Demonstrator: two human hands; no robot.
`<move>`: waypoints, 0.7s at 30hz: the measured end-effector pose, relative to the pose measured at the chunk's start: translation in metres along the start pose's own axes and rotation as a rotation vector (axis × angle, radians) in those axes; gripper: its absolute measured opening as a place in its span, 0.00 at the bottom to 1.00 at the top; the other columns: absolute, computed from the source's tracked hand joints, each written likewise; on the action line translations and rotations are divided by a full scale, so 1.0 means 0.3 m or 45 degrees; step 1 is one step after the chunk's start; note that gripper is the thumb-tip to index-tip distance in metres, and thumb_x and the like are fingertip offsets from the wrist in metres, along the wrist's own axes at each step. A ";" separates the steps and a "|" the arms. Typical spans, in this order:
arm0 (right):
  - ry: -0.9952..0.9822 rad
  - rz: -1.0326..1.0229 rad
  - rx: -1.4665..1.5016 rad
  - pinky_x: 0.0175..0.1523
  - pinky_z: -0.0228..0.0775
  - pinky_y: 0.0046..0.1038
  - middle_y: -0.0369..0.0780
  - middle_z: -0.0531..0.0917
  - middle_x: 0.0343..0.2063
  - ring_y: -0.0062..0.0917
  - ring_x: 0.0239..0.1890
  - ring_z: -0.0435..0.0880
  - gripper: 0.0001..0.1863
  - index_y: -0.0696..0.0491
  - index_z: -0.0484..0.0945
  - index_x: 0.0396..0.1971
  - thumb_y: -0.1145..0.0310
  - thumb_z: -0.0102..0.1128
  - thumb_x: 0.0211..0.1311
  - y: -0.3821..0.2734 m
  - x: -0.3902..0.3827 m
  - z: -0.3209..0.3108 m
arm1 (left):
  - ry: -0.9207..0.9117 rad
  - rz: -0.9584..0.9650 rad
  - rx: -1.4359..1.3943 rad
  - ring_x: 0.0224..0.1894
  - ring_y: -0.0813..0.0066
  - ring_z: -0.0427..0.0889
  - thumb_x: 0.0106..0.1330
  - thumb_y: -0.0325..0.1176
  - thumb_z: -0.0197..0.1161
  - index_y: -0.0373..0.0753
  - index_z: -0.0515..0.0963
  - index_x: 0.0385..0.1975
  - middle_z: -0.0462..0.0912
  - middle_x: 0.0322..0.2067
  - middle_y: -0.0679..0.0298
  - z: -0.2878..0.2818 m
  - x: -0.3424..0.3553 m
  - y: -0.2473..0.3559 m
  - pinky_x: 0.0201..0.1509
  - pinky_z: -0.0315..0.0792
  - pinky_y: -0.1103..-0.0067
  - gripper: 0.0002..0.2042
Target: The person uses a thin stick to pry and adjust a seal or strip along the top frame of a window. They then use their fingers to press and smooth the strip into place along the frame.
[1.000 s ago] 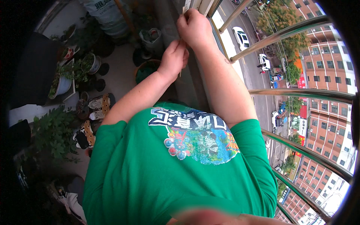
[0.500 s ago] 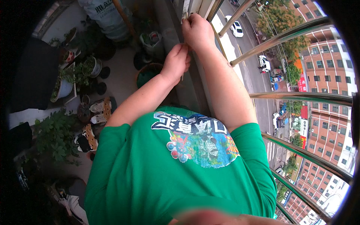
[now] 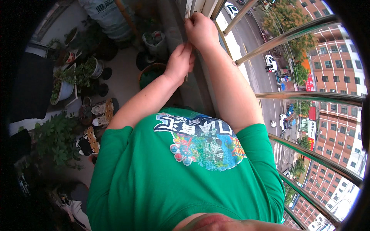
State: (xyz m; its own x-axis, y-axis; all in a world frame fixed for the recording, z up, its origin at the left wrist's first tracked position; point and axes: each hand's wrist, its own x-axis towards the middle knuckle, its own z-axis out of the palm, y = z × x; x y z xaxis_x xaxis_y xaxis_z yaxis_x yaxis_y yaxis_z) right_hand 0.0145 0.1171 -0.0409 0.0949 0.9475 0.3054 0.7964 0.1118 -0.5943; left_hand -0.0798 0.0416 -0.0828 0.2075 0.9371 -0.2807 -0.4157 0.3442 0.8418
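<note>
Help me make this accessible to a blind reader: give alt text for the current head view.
A person in a green printed T-shirt grips a thin stick, the right hand above the left hand in the picture, near a pale window frame. Potted plants and shoes stand at left; shiny metal bars at right overlook a street.

Here, a leafy green plant is spreading near tan-and-white shoes; round silvery metal bars are overlooking a grey road.

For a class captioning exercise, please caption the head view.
Left hand and right hand hold a thin stick near metal bars overlooking a street.
</note>
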 end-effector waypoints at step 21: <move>0.099 -0.044 0.013 0.43 0.77 0.41 0.49 0.85 0.28 0.45 0.35 0.85 0.16 0.54 0.82 0.35 0.57 0.57 0.61 -0.018 0.004 -0.002 | 0.003 -0.033 0.014 0.18 0.84 0.59 0.77 0.42 0.47 0.45 0.71 0.41 0.63 0.19 0.73 0.008 -0.025 0.019 0.21 0.52 0.83 0.09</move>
State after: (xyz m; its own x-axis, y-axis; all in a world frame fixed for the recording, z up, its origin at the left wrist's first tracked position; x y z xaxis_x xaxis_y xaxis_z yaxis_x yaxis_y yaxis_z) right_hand 0.0107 0.1175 -0.0368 0.1140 0.9170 0.3822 0.7937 0.1473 -0.5902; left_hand -0.0817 0.0364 -0.0749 0.2163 0.9279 -0.3037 -0.4005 0.3680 0.8392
